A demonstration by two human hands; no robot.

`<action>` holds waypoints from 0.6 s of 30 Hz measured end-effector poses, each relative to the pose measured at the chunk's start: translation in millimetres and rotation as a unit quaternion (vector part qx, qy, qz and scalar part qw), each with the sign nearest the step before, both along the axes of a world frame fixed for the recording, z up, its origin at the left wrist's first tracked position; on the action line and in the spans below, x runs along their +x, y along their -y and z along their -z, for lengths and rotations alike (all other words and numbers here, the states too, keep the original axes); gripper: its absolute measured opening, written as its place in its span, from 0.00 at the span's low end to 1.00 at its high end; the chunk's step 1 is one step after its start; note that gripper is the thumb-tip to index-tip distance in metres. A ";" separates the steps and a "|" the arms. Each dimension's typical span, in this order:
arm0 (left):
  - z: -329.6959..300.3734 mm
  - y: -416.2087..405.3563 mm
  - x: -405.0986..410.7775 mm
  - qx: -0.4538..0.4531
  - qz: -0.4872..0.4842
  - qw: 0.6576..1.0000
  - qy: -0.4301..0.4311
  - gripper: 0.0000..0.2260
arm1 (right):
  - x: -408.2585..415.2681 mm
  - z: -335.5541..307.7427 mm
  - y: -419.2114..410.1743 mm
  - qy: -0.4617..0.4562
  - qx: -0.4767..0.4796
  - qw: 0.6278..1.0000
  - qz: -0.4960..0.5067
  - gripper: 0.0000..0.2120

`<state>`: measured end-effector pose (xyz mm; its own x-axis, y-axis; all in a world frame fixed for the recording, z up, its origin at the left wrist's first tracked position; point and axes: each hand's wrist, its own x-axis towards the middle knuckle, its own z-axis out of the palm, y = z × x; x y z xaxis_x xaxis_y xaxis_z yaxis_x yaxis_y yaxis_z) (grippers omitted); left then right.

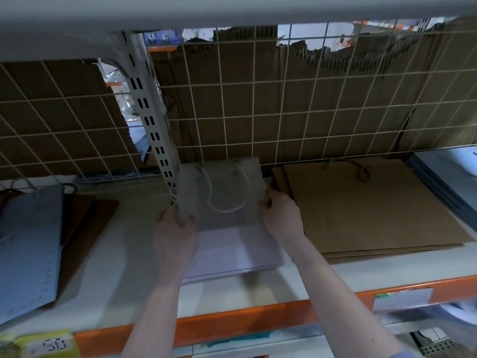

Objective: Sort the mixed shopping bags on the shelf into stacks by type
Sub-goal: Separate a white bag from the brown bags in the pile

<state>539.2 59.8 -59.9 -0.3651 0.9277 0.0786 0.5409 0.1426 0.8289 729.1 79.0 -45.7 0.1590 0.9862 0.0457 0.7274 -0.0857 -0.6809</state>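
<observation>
A pale grey bag (227, 187) with white rope handles lies flat at the middle of the white shelf (134, 254), on top of a stack of white bags (232, 251). My left hand (175, 228) grips its left edge and my right hand (281, 213) grips its right edge. To the right lies a stack of brown paper bags (361, 210) with twisted handles. At the left sit a light blue bag (28, 244) and dark brown bags (87, 218) beneath it.
A wire grid backed with torn cardboard (284, 104) closes the shelf's rear. A slotted white upright (149, 112) stands just left of the grey bag. Grey-blue bags (449, 177) lie at the far right. The orange shelf edge (232, 324) carries price tags.
</observation>
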 end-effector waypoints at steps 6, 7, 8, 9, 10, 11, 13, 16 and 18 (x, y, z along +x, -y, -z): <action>1.7 -3.6 -7.2 0.011 0.018 0.999 -0.033 0.12 | -0.6 -6.9 3.6 0.025 0.028 0.999 0.011 0.14; 1.4 -3.6 -8.3 0.016 0.018 0.998 -0.052 0.11 | -0.6 -8.8 5.1 0.026 0.034 0.999 0.012 0.14; 1.3 -3.4 -9.5 0.021 0.016 0.997 -0.075 0.11 | -0.6 -11.0 6.9 0.028 0.039 0.999 0.012 0.13; 0.0 -1.6 -10.3 0.032 0.014 0.995 -0.099 0.10 | -0.7 -13.3 9.4 0.033 0.046 0.998 0.014 0.14; -1.6 0.6 -11.3 0.045 0.013 0.992 -0.118 0.11 | -1.0 -15.5 12.2 0.041 0.053 0.998 0.015 0.14; -4.6 3.9 -11.8 0.057 0.013 0.989 -0.135 0.11 | -1.5 -17.6 15.8 0.050 0.060 0.997 0.016 0.14; -10.5 9.9 -13.4 0.058 0.020 0.983 -0.176 0.13 | -2.8 -20.6 24.1 0.073 0.077 0.994 0.019 0.15; -19.1 16.1 -17.2 0.000 0.048 0.968 -0.245 0.15 | -4.9 -23.2 39.3 0.140 0.090 0.986 0.025 0.15; -25.1 20.5 -19.4 -0.042 0.071 0.960 -0.268 0.16 | -7.6 -25.0 49.6 0.201 0.075 0.976 0.026 0.14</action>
<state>519.8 39.3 -34.8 -0.1621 0.9763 0.1436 0.9056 0.0894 0.4145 721.5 29.4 -20.8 0.1473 0.9547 0.2587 0.9361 -0.0501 -0.3482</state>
